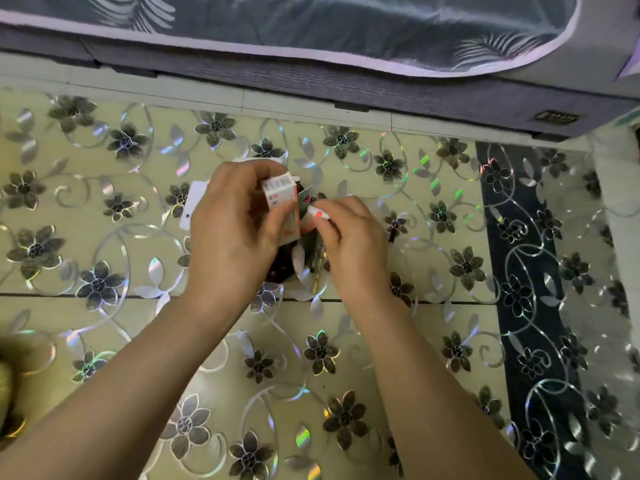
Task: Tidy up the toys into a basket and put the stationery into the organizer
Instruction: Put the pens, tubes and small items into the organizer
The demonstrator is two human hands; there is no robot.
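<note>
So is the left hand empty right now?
No, the left hand grips a small white and orange box above the dark organizer.

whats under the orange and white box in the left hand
Below the orange and white box, held by the left hand, sits a dark round container with a pen-like stick beside it. The hands cover most of it, so its contents stay hidden.

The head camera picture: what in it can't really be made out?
- Dark container, head view: mostly covered by the left hand and right hand; its shape and contents are unclear.
- Small box in the left hand: print too small to read.
- White-and-red item in the right hand: fingers hide most of it.
- Yellowish object: blurred, cut off by the left edge.
</note>
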